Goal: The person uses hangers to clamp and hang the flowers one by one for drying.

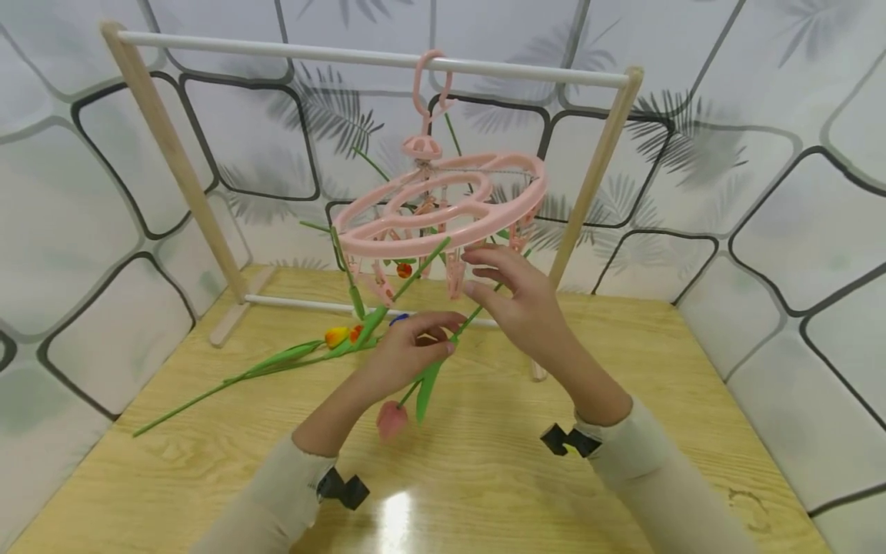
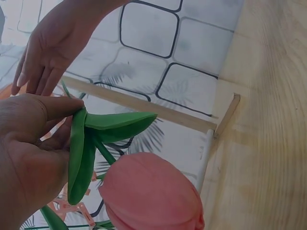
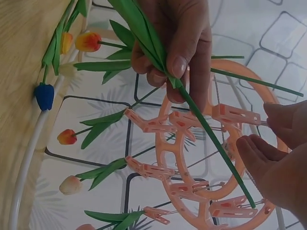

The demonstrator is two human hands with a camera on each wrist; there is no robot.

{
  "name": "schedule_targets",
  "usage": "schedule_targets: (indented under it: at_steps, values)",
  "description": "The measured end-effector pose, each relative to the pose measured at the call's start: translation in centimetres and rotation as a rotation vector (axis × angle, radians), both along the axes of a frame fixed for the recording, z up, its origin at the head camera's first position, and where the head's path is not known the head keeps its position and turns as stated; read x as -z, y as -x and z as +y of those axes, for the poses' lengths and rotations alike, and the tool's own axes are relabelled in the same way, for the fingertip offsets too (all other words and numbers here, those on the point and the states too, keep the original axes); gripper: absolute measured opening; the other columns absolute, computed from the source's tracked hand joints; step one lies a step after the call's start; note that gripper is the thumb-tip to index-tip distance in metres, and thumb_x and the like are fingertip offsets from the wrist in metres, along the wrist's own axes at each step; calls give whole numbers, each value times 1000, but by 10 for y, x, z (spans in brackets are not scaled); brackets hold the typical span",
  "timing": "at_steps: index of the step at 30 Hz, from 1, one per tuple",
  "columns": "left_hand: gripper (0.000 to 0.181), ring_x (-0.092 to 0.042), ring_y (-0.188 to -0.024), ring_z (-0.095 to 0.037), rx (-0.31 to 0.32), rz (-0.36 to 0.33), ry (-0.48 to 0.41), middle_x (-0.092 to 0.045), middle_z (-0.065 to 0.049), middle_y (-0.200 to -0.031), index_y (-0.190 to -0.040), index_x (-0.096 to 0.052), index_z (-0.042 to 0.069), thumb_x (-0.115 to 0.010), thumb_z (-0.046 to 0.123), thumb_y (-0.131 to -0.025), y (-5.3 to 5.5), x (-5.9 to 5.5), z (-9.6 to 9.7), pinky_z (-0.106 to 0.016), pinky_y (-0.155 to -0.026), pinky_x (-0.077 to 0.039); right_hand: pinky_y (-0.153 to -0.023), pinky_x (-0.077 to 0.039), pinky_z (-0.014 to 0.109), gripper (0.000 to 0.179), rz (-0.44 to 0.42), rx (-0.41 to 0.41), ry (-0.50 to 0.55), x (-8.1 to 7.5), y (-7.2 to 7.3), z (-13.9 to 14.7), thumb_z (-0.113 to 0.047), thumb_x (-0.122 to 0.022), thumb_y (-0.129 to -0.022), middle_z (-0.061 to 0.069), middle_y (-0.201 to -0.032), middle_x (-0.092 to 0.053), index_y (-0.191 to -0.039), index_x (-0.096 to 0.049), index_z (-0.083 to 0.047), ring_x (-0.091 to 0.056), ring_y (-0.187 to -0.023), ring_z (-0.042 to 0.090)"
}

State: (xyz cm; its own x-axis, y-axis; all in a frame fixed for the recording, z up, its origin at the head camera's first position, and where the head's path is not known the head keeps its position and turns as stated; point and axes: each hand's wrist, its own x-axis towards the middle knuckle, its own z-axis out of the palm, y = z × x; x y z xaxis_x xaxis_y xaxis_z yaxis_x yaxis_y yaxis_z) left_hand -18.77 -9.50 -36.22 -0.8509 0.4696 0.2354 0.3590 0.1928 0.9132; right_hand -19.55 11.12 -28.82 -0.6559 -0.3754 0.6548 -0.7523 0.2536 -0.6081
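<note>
My left hand [image 1: 408, 358] pinches the stem of an artificial tulip just by its green leaves [image 2: 115, 127]. The pink bloom [image 1: 391, 420] points down toward the table, and the bare stem end [image 3: 225, 165] slants up toward a round pink clip hanger [image 1: 443, 246]. Close beside one of the hanger's pink clothespins [image 1: 454, 275] is my right hand [image 1: 515, 300], its fingers extended and slightly bent, fingertips right at the clip's end. Other tulips hang bloom-down from the clips, among them an orange-red one [image 3: 67, 137] and a white one [image 3: 71, 185].
The hanger hooks over the white top bar [image 1: 332, 54] of a wooden-legged rack. Loose tulips lie on the wooden table to the left, with yellow [image 1: 336, 336] and blue [image 3: 44, 97] blooms among them. A patterned backdrop [image 1: 782, 231] surrounds the table.
</note>
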Motion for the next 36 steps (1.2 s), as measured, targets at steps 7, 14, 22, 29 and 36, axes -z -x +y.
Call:
schedule_targets:
  at_steps: [7, 14, 22, 29, 36]
  values:
    - [37, -62, -105, -20, -26, 7, 22, -62, -5, -133, -137, -63, 18, -64, 17, -99, 1, -9, -5, -39, -94, -56, -104, -51, 36, 32, -9, 42, -113, -12, 10, -7, -10, -68, -97, 5, -128, -68, -129, -67, -10, -61, -123, 20]
    - [39, -62, -107, -21, -42, -8, 36, -63, -2, -133, -138, -62, 18, -64, 17, -100, 1, -13, -9, -41, -95, -55, -97, -55, 38, 25, -76, 61, -156, -19, 9, -8, -13, -66, -99, 4, -123, -70, -123, -71, -9, -65, -116, 19]
    - [40, -64, -106, -20, -53, 40, 89, -64, -2, -132, -139, -61, 16, -64, 15, -99, -1, -24, -11, -41, -96, -55, -88, -56, 40, 19, -80, 65, -228, -23, 11, -7, -16, -66, -99, 0, -116, -72, -116, -74, -12, -67, -104, 16]
    - [38, -64, -107, -19, -55, 43, 110, -64, -1, -131, -137, -63, 19, -64, 16, -99, -2, -29, -13, -39, -92, -56, -93, -55, 40, 20, -199, 5, -265, -28, 12, -4, -16, -63, -101, 4, -118, -68, -119, -72, -11, -66, -110, 19]
    - [36, -65, -104, -20, -27, 43, 94, -64, -4, -132, -135, -64, 16, -64, 14, -99, -1, -33, -14, -38, -86, -57, -94, -56, 38, 24, -271, -28, -215, -31, 11, -2, -13, -65, -99, 10, -119, -67, -122, -71, -8, -67, -110, 20]
